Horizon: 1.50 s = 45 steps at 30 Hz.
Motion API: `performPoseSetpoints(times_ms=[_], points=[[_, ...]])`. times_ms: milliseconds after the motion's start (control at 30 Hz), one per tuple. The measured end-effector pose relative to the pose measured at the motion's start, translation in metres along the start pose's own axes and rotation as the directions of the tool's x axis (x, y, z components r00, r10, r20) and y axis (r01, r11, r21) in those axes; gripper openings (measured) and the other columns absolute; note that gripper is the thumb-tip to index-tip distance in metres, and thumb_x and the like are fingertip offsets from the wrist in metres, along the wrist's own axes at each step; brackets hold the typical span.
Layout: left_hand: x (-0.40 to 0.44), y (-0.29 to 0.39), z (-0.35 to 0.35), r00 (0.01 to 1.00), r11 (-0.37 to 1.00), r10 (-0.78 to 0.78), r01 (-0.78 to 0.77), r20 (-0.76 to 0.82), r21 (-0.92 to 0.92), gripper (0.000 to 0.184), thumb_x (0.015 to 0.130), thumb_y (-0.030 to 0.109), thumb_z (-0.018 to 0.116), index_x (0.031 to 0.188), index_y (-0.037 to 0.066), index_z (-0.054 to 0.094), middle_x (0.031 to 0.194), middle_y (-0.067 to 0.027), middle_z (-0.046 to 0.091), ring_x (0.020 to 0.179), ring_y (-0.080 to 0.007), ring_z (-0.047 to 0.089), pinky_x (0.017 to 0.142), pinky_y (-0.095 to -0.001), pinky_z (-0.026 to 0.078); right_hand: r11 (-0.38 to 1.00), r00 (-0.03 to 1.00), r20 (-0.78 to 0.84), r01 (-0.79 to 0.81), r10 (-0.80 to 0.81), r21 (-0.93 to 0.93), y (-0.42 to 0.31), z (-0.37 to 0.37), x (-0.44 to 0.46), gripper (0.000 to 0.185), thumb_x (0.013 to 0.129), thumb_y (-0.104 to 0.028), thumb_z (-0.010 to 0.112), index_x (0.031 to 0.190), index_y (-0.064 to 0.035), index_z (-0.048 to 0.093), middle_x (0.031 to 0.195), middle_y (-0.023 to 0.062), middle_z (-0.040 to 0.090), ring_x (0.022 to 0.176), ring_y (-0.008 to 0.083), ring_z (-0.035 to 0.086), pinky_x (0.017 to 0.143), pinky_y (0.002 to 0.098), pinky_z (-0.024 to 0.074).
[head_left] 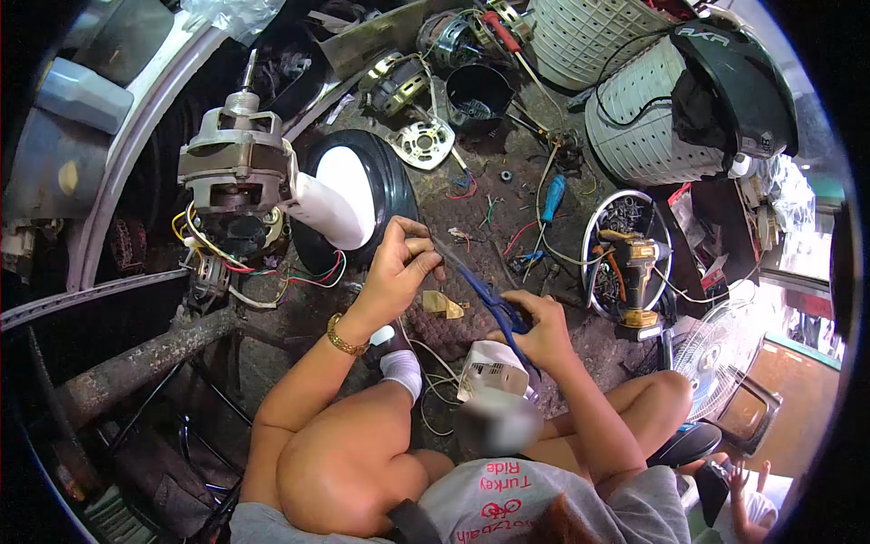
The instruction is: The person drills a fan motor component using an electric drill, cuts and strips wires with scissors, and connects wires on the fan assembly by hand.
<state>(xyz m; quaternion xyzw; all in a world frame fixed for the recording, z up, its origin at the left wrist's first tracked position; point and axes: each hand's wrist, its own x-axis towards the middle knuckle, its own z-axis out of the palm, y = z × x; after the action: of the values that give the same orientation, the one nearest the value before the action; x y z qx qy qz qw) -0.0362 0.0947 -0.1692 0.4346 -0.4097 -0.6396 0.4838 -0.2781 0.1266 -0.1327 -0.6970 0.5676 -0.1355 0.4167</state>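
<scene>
My right hand [535, 331] is closed round the handles of a blue-handled tool [494, 306], which looks like pliers or scissors. The tool points up and left toward my left hand [405, 258]. There the fingers are pinched together near its tip, on something too small to make out. Below the tool, a white vented housing [492, 370] stands near my legs, with a pale cable beside it. A yellowish scrap [443, 305] lies on the floor between my hands.
A fan motor [233, 159] on a white stand is at the left. A blue screwdriver [554, 198], a drill [637, 272], a black bucket [478, 95] and loose wires lie ahead and right. A person's hand [745, 494] shows at the lower right.
</scene>
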Motion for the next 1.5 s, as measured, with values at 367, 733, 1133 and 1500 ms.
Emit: performPoseSetpoints(times_ms=[367,733,1133,1500], points=[[-0.01,-0.009,-0.002,0.98,0.999,0.016,-0.021,-0.2,-0.025,0.007,0.092,0.003,0.046,0.098,0.002,0.049,0.087,-0.0066,0.061,0.077,-0.0111,0.059,0.073,-0.0255,0.049,0.989,0.973,-0.177,0.138,-0.145,-0.054,0.009,0.023,0.008,0.039,0.064,-0.012,0.074,0.1,0.0011,0.066,0.093,0.0184,0.068,0.082,0.0275,0.068,0.074,0.0326,0.0514],[-0.016,-0.004,-0.016,0.886,0.917,0.23,-0.06,-0.402,0.393,0.012,0.083,0.007,0.063,0.09,-0.002,0.061,0.08,-0.0103,0.064,0.078,-0.0163,0.063,0.072,-0.0276,0.047,0.981,0.97,-0.161,0.19,-0.181,0.04,0.003,0.046,0.035,0.035,0.063,-0.002,0.067,0.098,0.0061,0.065,0.09,0.0198,0.068,0.084,0.0218,0.068,0.076,0.0293,0.0512],[-0.02,-0.001,-0.023,0.844,0.984,0.133,-0.049,-0.519,0.172,0.01,0.093,0.012,0.054,0.097,0.003,0.053,0.078,0.0032,0.05,0.07,-0.003,0.044,0.062,-0.0195,0.037,0.944,0.972,-0.174,0.2,-0.157,0.263,-0.008,0.036,0.049,0.031,0.067,-0.006,0.074,0.095,0.0013,0.063,0.082,0.0024,0.063,0.072,0.008,0.058,0.067,0.0226,0.0465],[-0.03,0.049,-0.005,0.886,0.983,0.177,-0.182,-0.429,0.029,0.007,0.098,0.01,0.042,0.101,0.004,0.042,0.073,0.0003,0.044,0.066,-0.0071,0.041,0.061,-0.0226,0.037,0.875,0.879,-0.035,0.47,-0.476,-0.114,-0.039,0.015,0.087,0.049,0.058,-0.015,0.078,0.102,-0.0053,0.061,0.092,0.0115,0.062,0.084,0.0292,0.057,0.078,0.036,0.0436]])
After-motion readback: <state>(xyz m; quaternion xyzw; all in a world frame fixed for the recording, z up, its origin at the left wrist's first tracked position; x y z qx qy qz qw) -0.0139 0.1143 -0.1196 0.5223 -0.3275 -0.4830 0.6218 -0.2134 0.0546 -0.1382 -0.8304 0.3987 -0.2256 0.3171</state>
